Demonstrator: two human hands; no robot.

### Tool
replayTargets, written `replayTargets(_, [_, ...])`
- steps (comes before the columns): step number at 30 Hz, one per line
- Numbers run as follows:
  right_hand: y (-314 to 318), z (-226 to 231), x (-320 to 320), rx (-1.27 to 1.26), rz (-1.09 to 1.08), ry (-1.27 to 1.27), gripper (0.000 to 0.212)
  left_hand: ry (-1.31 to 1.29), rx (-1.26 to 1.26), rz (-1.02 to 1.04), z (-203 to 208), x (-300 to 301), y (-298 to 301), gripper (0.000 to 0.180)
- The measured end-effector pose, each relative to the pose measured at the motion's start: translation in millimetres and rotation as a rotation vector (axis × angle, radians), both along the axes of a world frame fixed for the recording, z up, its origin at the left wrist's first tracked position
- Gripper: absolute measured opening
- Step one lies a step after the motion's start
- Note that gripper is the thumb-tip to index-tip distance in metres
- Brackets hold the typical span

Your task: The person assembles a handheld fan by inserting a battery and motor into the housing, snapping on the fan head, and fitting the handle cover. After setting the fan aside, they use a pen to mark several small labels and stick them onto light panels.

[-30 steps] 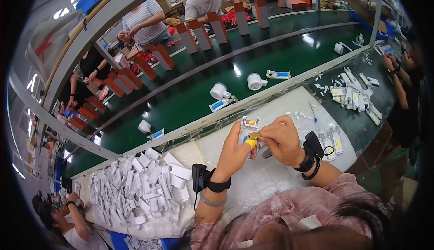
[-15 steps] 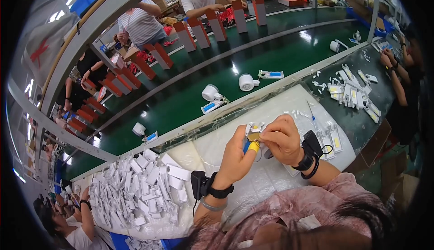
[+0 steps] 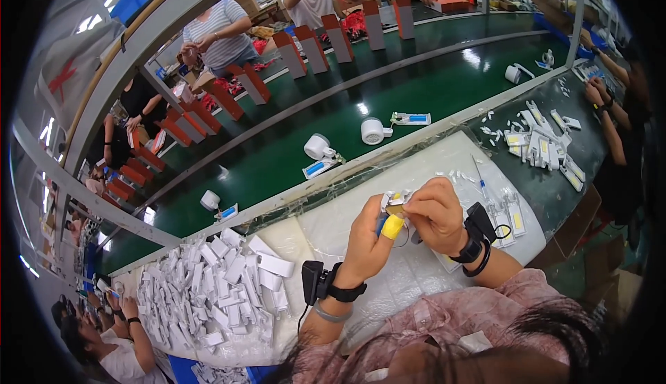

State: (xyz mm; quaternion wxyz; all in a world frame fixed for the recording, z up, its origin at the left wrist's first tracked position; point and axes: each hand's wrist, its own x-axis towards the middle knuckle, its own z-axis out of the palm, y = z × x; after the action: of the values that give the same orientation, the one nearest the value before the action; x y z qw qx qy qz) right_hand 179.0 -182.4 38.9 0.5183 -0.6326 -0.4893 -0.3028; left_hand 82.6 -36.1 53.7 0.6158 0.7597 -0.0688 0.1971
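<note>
My left hand (image 3: 365,242) is closed around a small white plastic housing (image 3: 388,198) with a yellow strip in it and a bit of blue below. Yellow wrapping (image 3: 393,226) covers the left thumb. My right hand (image 3: 437,210) pinches at the housing's right side; its fingertips hide what they grip there. A thin wire loop hangs beneath the hands. Both hands are above a pale, plastic-covered pad (image 3: 333,235). Right of them lie a thin tool with a blue section (image 3: 483,184) and several white panels with yellow strips (image 3: 515,216).
At left is a heap of white plastic housings (image 3: 229,280). More yellow-strip panels (image 3: 544,141) lie to the right. Beyond a raised rail, a green conveyor (image 3: 437,72) carries white round lamp heads (image 3: 372,131) with blue-celled parts. Upright orange-and-grey boxes (image 3: 338,40) line its far side. Co-workers surround it.
The lamp heads have shifted slightly left, and the far boxes slightly right. My left wrist has moved a little right, and the held housing has tilted. Across the belt, co-workers' arms have moved.
</note>
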Motion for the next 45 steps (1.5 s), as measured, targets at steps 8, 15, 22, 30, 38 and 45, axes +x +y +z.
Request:
replayTargets(8, [-1.9, -0.9, 1.8, -0.016, 0.001, -0.003, 0.032, 0.127, -0.044, 0.041, -3.5, 0.4, -2.6, 0.026])
replayTargets(15, [1.6, 11.4, -3.9, -0.069, -0.023, -0.047, 0.028, -0.024, 0.171, 0.235, -2.3, 3.7, -8.2, 0.017])
replayTargets(22, [3.7, 14.4, -4.3, -0.078, 0.020, -0.047, 0.031, 0.003, -0.019, 0.232, -0.7, 2.5, 6.1, 0.017])
replayTargets(30, [2.3, 13.4, -4.5, -0.141, 0.047, -0.029, 0.024, -0.057, -0.576, 0.728, -23.5, 1.1, 156.5, 0.034])
replayTargets(38, [-0.6, 8.5, -2.8, -0.176, 0.051, -0.013, 0.021, -0.306, -0.909, 0.788, -136.8, 3.6, 271.6, 0.034])
replayTargets(45, [0.6, 6.0, 2.7, -0.226, 0.056, -0.029, 0.018, 0.201, 0.394, 0.822, -150.0, 41.4, 269.1, 0.056])
